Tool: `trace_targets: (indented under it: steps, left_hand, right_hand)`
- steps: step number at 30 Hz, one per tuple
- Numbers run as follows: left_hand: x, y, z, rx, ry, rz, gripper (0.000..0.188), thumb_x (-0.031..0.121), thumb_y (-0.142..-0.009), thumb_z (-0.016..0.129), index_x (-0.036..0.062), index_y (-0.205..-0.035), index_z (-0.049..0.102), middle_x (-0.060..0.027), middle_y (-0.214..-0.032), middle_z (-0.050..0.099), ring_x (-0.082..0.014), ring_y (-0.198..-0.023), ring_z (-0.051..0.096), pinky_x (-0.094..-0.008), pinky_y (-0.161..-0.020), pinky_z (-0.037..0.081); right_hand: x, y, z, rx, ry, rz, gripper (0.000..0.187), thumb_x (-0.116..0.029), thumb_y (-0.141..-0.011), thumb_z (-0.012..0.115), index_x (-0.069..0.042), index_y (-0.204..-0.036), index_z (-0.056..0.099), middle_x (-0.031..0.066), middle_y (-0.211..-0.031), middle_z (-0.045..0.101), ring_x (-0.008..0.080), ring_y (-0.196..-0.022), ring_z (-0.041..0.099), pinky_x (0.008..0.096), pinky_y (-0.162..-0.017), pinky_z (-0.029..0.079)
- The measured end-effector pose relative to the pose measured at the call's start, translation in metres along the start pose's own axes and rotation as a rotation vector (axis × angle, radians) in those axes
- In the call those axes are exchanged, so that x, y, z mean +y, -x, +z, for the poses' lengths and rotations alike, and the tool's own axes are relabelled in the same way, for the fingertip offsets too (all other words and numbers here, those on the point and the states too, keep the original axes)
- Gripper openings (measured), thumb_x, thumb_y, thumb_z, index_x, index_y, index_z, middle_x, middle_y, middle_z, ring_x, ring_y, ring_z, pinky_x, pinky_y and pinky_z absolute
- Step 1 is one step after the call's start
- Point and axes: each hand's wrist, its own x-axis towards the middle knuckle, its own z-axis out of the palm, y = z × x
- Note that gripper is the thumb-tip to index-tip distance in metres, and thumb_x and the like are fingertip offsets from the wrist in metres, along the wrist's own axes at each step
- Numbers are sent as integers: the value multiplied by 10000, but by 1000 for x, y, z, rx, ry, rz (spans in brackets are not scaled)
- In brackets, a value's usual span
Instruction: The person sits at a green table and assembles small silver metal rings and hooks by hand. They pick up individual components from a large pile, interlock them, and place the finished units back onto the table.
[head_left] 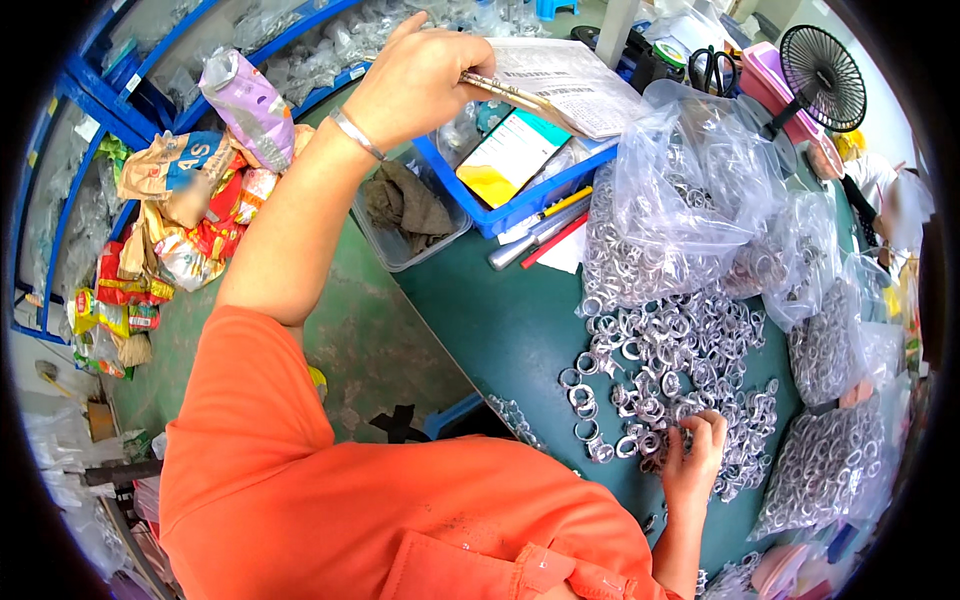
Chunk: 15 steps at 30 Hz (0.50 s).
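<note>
My raised left hand (425, 80) is closed on one edge of a pad of printed paper (565, 85), with its thumb side toward a brownish edge. The pad hangs above a blue plastic tray (500, 218), which holds a teal, white and yellow packet (513, 157). On the green table, my right hand (697, 460) rests at the near side of a heap of silver-coloured metal rings (690, 345). Its fingers are bent down among the rings, and whatever lies between the tips is too small to make out.
Clear plastic bags of rings (665, 230) stand behind and right of the heap. Pens and a marker (540, 235) lie beside the tray. A clear tub with a dark cloth (407, 205) sits left. A black fan (820, 78) and scissors (712, 72) are at the back.
</note>
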Motion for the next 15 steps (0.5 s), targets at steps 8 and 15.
trace_targets:
  steps: [8, 15]
  left_hand:
    - [1, 6, -8, -239, 81, 58, 232, 78, -692, 724, 64, -894, 611, -84, -862, 648, -291, -859, 617, -488, -982, 386]
    - [64, 19, -24, -317, 452, 103, 352, 134, -689, 762, -15, -980, 629, -150, -976, 657, -307, -901, 636, -359, -801, 482]
  right_hand:
    - [38, 25, -5, 177, -728, 358, 88, -24, -913, 529, -26, -987, 482, 108, -1056, 571, 180, -865, 605, 271, -740, 493]
    - [12, 20, -12, 150, -1102, 596, 439, 24, -861, 571, 15, -1284, 457, 121, -1087, 592, 230, -961, 629, 320, -784, 524]
